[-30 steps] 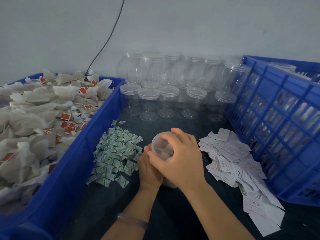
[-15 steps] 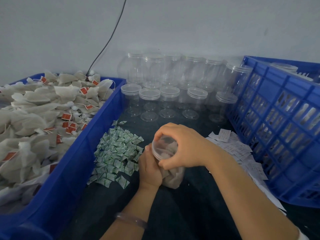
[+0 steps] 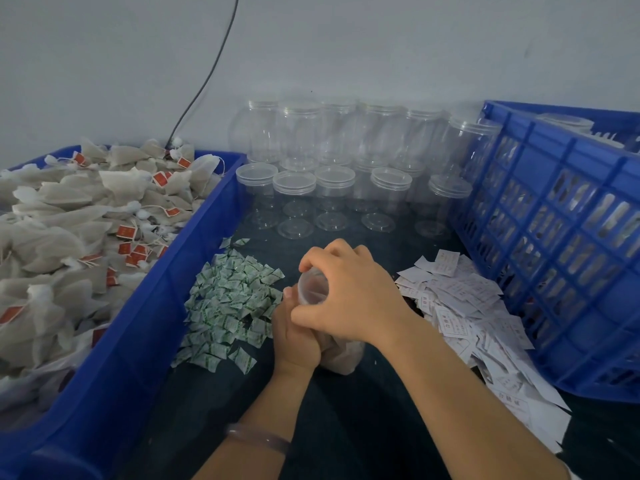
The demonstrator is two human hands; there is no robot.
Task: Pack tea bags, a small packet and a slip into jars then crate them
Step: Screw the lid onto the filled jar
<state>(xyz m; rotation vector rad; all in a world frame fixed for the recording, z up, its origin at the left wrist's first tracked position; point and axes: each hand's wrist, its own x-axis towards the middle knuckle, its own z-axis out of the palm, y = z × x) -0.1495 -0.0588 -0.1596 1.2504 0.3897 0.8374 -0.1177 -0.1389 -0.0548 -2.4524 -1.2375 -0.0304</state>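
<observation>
Both hands, left hand [image 3: 294, 336], right hand [image 3: 349, 292], gripping filled jar [image 3: 341, 356]

Left hand [image 3: 294, 341] and right hand [image 3: 349, 292] bare; forearms bare down to the frame's lower edge. One bangle [image 3: 258, 441] on the left wrist, lower centre: smooth, rounded, translucent, greyish-mauve, with a faint highlight along its upper edge.

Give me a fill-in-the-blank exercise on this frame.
The left hand and right hand both grip one clear plastic ____.
Green-and-white small packets lie piled to the held jar's ____.
White paper slips lie beside a slatted plastic crate coloured ____.
Tea bags in the solid blue tub carry ____ tags.
Missing: jar; left; blue; red.
</observation>
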